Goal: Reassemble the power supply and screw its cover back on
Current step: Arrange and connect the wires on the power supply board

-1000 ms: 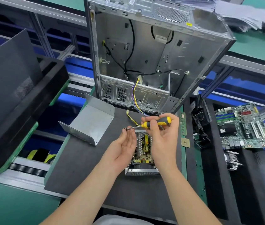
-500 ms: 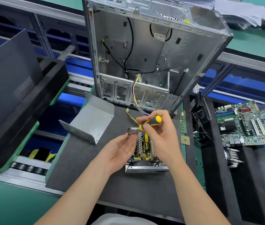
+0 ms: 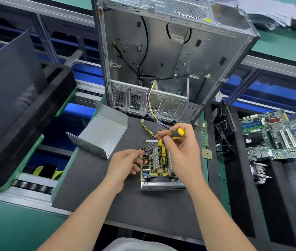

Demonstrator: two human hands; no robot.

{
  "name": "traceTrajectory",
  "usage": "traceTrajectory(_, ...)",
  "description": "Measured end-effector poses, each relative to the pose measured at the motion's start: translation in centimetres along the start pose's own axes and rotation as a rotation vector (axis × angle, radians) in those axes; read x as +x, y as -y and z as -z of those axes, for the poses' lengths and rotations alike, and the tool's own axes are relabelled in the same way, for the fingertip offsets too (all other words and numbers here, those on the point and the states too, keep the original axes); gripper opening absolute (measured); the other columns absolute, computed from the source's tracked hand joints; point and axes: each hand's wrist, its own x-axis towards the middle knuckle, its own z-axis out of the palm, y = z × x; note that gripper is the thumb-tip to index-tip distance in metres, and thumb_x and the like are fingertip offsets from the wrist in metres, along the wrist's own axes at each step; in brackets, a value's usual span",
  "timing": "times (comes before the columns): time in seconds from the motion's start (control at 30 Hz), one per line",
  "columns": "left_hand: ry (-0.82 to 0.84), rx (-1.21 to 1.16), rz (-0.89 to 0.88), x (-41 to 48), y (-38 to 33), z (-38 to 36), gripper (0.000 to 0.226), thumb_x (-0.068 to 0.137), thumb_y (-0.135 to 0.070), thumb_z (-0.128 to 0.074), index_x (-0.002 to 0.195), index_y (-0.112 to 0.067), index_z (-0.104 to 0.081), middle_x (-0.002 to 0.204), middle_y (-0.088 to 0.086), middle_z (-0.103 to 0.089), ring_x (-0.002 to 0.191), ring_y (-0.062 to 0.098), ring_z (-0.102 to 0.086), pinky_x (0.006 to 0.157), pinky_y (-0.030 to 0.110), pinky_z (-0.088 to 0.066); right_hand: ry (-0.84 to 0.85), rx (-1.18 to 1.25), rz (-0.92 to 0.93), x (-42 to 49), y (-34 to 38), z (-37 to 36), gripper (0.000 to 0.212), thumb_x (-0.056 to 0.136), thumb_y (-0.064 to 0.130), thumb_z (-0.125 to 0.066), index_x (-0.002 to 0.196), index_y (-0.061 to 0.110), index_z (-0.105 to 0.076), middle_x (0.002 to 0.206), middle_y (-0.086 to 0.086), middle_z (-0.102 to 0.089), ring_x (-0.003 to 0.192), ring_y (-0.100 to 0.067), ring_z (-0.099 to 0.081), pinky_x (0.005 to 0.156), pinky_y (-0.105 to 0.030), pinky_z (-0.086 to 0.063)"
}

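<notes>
The open power supply [image 3: 159, 185] lies on the dark mat [image 3: 134, 205], its circuit board and heat sinks exposed. My right hand [image 3: 181, 153] grips a yellow-and-black screwdriver [image 3: 172, 135], tilted so the tip points down-left into the board's far left corner. My left hand [image 3: 125, 163] is at the unit's left side, fingertips pinched together at the screwdriver tip; whether a screw sits between them is too small to tell. The bent metal cover [image 3: 102, 134] lies apart on the mat's left edge.
An empty computer case [image 3: 170, 57] stands upright behind the unit, wires trailing from it to the supply. A RAM stick [image 3: 204, 133] and a CPU chip [image 3: 207, 153] lie right of my hand. A motherboard [image 3: 272, 134] rests far right. Black panels [image 3: 16, 105] lean at left.
The screwdriver swung from level in mid-air to tilted down, and both hands dropped to the power supply's far left corner.
</notes>
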Motion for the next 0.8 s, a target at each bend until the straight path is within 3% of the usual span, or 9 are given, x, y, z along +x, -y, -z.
traceTrajectory(0.13, -0.130, 0.120, -0.062, 0.4, 0.8, 0.2, 0.017, 0.095, -0.011, -0.060, 0.100, -0.021, -0.074, 0.075, -0.001, -0.075, 0.060, 0.017, -0.071, 0.058, 0.028, -0.059, -0.018, -0.005, 0.004, 0.1, 0.2, 0.1, 0.019, 0.099, 0.014, -0.060, 0.114, 0.023, -0.053, 0.110, -0.003, -0.077, 0.106, -0.029, -0.073, 0.093, -0.064, -0.053)
traceTrajectory(0.23, -0.044, 0.238, -0.057, 0.4, 1.4, 0.0, 0.019, 0.091, -0.012, -0.073, 0.107, -0.021, -0.067, 0.084, 0.001, -0.076, 0.068, 0.018, -0.077, 0.069, 0.031, -0.065, -0.019, -0.011, 0.009, 0.2, 0.2, 0.2, 0.019, 0.099, 0.012, -0.060, 0.114, 0.022, -0.053, 0.110, -0.003, -0.077, 0.107, -0.029, -0.073, 0.093, -0.064, -0.053)
traceTrajectory(0.33, -0.033, 0.296, -0.081, 0.4, 1.5, -0.2, 0.027, 0.091, -0.007, -0.075, 0.111, -0.020, -0.064, 0.088, 0.004, -0.075, 0.066, 0.016, -0.077, 0.065, 0.024, -0.061, -0.017, -0.019, 0.010, 0.4, 0.1, 0.2, 0.019, 0.099, 0.013, -0.060, 0.115, 0.021, -0.053, 0.109, -0.003, -0.077, 0.107, -0.028, -0.074, 0.094, -0.063, -0.054)
traceTrajectory(0.47, 0.023, 0.343, -0.066, 0.8, 1.6, 0.0, 0.031, 0.091, -0.009, -0.074, 0.113, -0.022, -0.057, 0.077, -0.002, -0.079, 0.067, 0.015, -0.078, 0.072, 0.026, -0.058, -0.015, -0.007, 0.008, 0.6, 0.0, 0.4, 0.019, 0.098, 0.019, -0.061, 0.115, 0.023, -0.053, 0.110, -0.005, -0.077, 0.107, -0.030, -0.073, 0.094, -0.065, -0.053)
traceTrajectory(0.67, 0.148, 0.466, -0.170, 2.0, 0.0, 0.7, 0.048, 0.087, -0.003, -0.065, 0.125, -0.030, -0.053, 0.076, 0.002, -0.076, 0.063, 0.022, -0.076, 0.063, 0.033, -0.064, 0.001, -0.005, 0.025, 0.8, 0.0, 0.4, 0.021, 0.097, 0.021, -0.061, 0.116, 0.023, -0.053, 0.111, -0.006, -0.077, 0.107, -0.031, -0.073, 0.093, -0.067, -0.052)
traceTrajectory(0.73, 0.161, 0.549, -0.251, 2.6, -0.7, 0.6, 0.052, 0.085, -0.011, -0.067, 0.128, -0.037, -0.054, 0.089, 0.002, -0.070, 0.066, 0.023, -0.073, 0.059, 0.036, -0.062, 0.008, -0.005, 0.029, 0.8, 0.1, 0.4, 0.021, 0.098, 0.020, -0.061, 0.117, 0.022, -0.053, 0.111, -0.007, -0.076, 0.108, -0.032, -0.072, 0.094, -0.066, -0.052)
traceTrajectory(0.8, 0.225, 0.650, -0.320, 3.0, -1.0, 0.4, 0.055, 0.080, -0.026, -0.070, 0.128, -0.047, -0.052, 0.106, -0.006, -0.053, 0.080, 0.016, -0.067, 0.069, 0.039, -0.060, 0.014, -0.006, 0.035, 0.7, 0.2, 0.5, 0.022, 0.098, 0.020, -0.061, 0.118, 0.021, -0.053, 0.111, -0.006, -0.076, 0.109, -0.031, -0.072, 0.095, -0.064, -0.053)
